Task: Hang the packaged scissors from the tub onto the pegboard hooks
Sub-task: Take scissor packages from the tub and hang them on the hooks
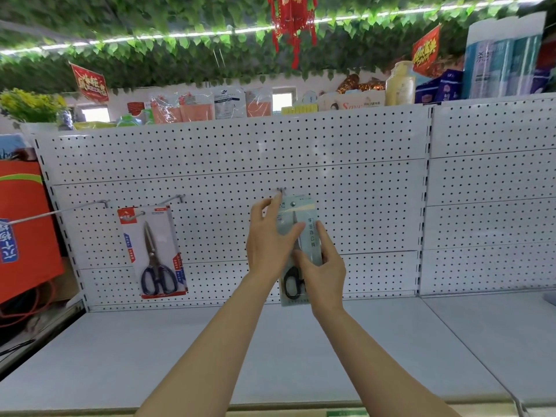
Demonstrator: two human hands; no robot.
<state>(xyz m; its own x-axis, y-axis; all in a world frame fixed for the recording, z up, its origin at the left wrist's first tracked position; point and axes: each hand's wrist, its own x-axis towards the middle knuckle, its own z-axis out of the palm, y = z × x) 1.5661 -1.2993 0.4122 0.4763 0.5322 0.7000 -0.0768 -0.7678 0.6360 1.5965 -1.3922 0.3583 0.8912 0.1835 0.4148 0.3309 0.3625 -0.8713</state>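
over on the far left a long bare hook (60, 211) is sticking out from the pegboard (331, 164), and next to it a red-carded pack of scissors (155, 251) is hanging from its own hook (173, 200), which looks like one pack done. moving to the middle, the left hand (269, 239) is reaching up with its fingers (275, 206) spread and the upper ones touching the top edge of the pale packaged scissors (301, 236), right by the short centre hook (281, 191). just right of it, the right hand (323, 263) is gripping the pack's lower half, thumb across the front and fingers curled round the edge. the pack is sitting upright against the board, its top just below the hook tip, and i am judging it is not threaded on yet. the hang hole is hard to make out behind the fingers, so the risk i am seeing is that the hook tip misses the hole and pushes against the card, bending or tearing the top. if the right hand is loosening too soon, the pack is likely dropping onto the white shelf (270, 356) below. the left fingers are also crowding the hook, so they may be blocking the view of it. the tub is not in view from here.
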